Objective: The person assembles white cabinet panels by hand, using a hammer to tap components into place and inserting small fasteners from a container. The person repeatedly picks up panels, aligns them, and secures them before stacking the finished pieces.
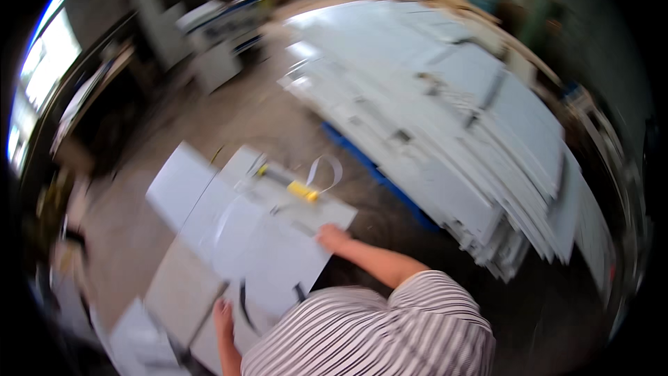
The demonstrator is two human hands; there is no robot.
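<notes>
My right hand (332,238) looks curled at the right edge of a white sheet panel (257,244); motion blur hides what its fingers hold, if anything. Lower left, my left hand (223,313) is beside a black strip (243,303) and a pale board (182,275), its fingers smeared. On the far part of the panels lies a yellow-and-grey tool (303,190), its kind unclear. A white looped band (337,170) stands up beside it. Another short black strip (300,292) is close to my striped shirt.
To the right, a large stack of white sheets (417,118) rests on a blue support (379,177). A white cabinet-like unit (216,66) stands at the back. A bench (90,97) runs along the left by a window. Brown floor (257,111) lies between them.
</notes>
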